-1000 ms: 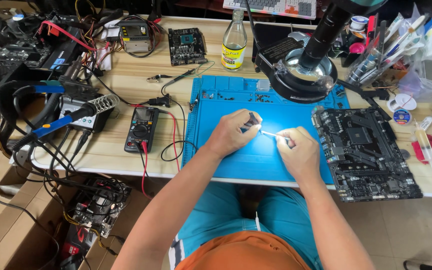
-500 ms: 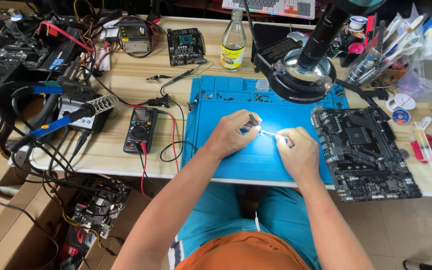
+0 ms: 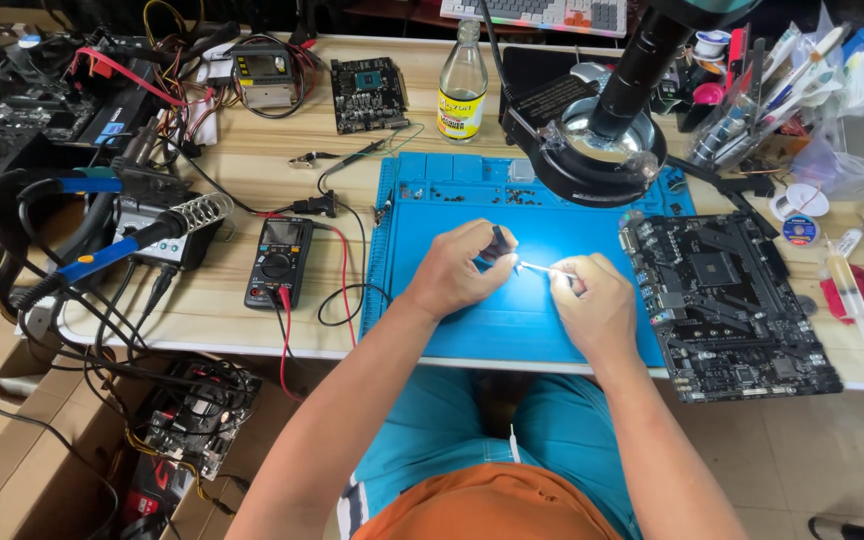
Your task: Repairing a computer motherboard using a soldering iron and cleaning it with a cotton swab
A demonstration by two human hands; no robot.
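Where the wooden workbench point(image 3: 252, 160) runs the width of the view, a blue work mat point(image 3: 472, 320) lies at its middle in front of the seated person. Right of the mat, touching its edge: a black motherboard point(image 3: 727, 305), flat. Above the mat, a black ring-lit microscope head point(image 3: 602, 155) hangs over its top right corner. Left of the mat: a black multimeter point(image 3: 277, 262) with red and black leads, then a soldering station point(image 3: 167, 225) with a blue-handled iron. At the bench's far edge, a glass bottle point(image 3: 463, 85) with a yellow label stands upright beside a small green circuit board point(image 3: 367, 92).

Both hands are over the mat's centre, close together. Left hand point(image 3: 457, 275): fingers curled, pinching a small dark component point(image 3: 498, 242) held just above the mat. Right hand point(image 3: 592, 300): closed round a thin white swab stick point(image 3: 542, 267), its tip pointing left and meeting the component. What kind of part it is cannot be told; too small.
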